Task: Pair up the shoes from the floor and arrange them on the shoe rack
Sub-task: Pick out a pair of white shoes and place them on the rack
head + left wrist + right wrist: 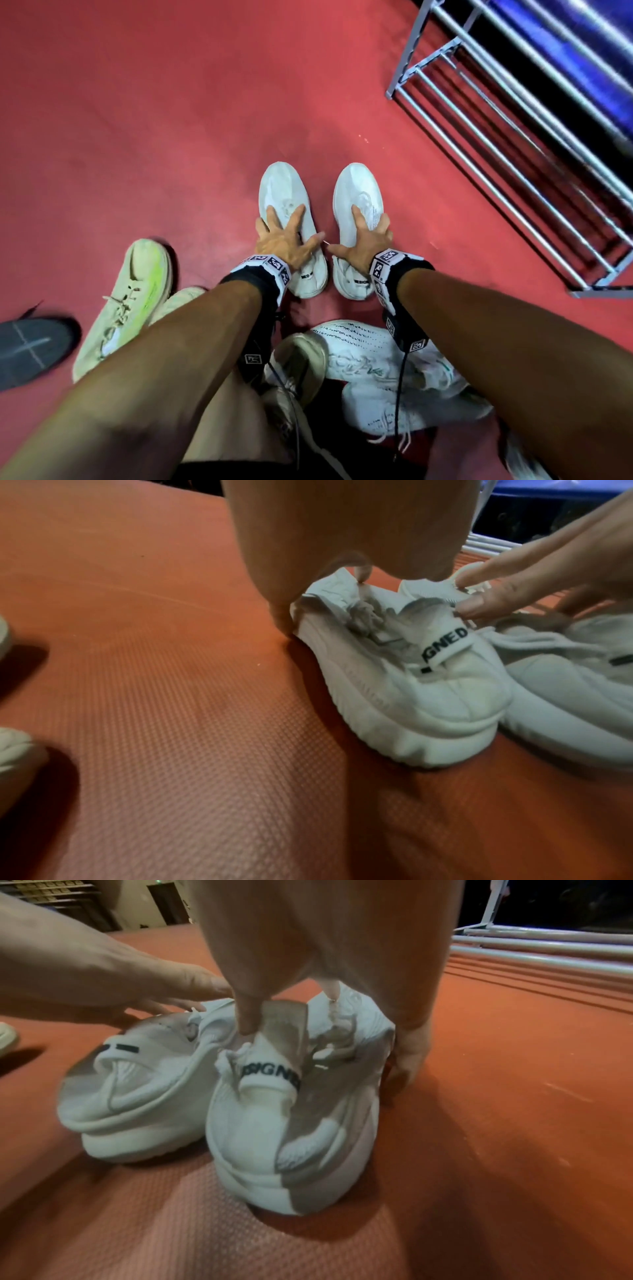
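Two white knit sneakers stand side by side on the red floor, toes pointing away from me. My left hand (284, 236) grips the left white sneaker (277, 185) from above, fingers spread over its top and down its outer side. My right hand (364, 240) grips the right white sneaker (356, 185) the same way. In the right wrist view, one finger of that hand (325, 947) dips into the collar of the right sneaker (274, 1123) and another reaches down its outer side. The left wrist view shows the left sneaker's (428, 683) heel tab. The metal shoe rack (407, 56) stands at the upper right.
A beige sneaker with a neon green stripe (126, 301) lies to the left, a dark grey shoe (30, 349) beyond it. A heap of white sneakers (376, 370) and a beige one (298, 370) lies near me between my forearms. Bare red floor (171, 120) stretches ahead.
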Motion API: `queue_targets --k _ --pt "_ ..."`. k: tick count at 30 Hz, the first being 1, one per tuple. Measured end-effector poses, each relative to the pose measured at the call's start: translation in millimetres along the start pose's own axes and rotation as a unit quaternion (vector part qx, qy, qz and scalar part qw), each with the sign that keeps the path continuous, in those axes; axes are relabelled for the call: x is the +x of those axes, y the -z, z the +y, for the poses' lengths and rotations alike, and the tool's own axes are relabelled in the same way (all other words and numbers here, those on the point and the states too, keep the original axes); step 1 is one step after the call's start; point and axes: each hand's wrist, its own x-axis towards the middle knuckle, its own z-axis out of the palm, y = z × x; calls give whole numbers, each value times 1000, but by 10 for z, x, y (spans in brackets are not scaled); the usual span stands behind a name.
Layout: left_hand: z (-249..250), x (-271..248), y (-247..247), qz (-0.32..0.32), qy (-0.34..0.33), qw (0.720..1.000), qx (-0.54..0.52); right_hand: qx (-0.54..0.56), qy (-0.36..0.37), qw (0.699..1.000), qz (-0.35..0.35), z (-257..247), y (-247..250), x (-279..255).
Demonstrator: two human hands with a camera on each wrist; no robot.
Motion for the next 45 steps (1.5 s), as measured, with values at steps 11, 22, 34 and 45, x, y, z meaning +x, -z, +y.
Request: queue_targets --k 11,22,34,45 --pt "45 116 148 -11 -8 1000 5 -217 82 973 -4 137 311 205" --pt "263 80 -40 -54 76 996 12 -241 60 968 -21 267 342 237" --pt "232 -7 153 -83 14 994 76 -182 91 976 -77 133 305 47" --pt "98 84 479 -33 -34 993 108 -258 80 958 -95 12 -181 -174"
